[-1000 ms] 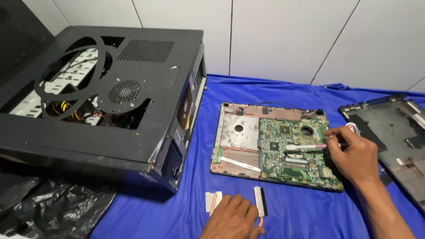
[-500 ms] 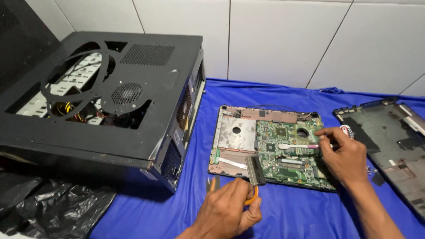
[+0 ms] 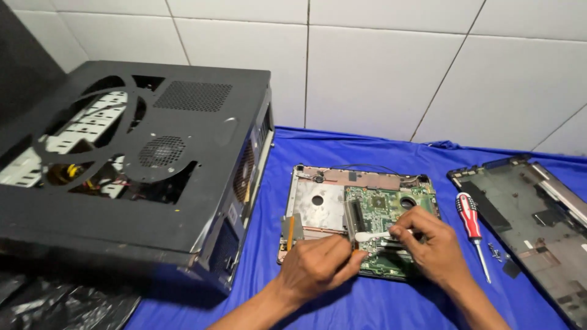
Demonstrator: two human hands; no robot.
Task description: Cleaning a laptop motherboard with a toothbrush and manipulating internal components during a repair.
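In the head view, an opened laptop base (image 3: 361, 223) lay flat on a blue cloth (image 3: 379, 305), its green circuit board (image 3: 385, 232) exposed, just to the right of a big black computer case (image 3: 134, 165) lying on its side. The left hand (image 3: 315, 266) rested on the base's front edge, its fingers curled together on a thin dark strip (image 3: 353, 221) that stood up from the board; the strip looked like a memory stick, though the view was too small to be sure. The right hand (image 3: 431, 247) sat on the right part of the board, thumb and forefinger pinching a small white tool (image 3: 373, 235) that pointed left, its tip close beside the strip. A red-handled screwdriver (image 3: 472, 229) lay on the cloth just right of that hand, with a few tiny screws (image 3: 495, 250) near its tip. Further right lay a dark laptop cover (image 3: 538, 226), inner side up. White wall tiles (image 3: 379, 61) stood behind, and a black plastic bag (image 3: 55, 305) lay crumpled at lower left.
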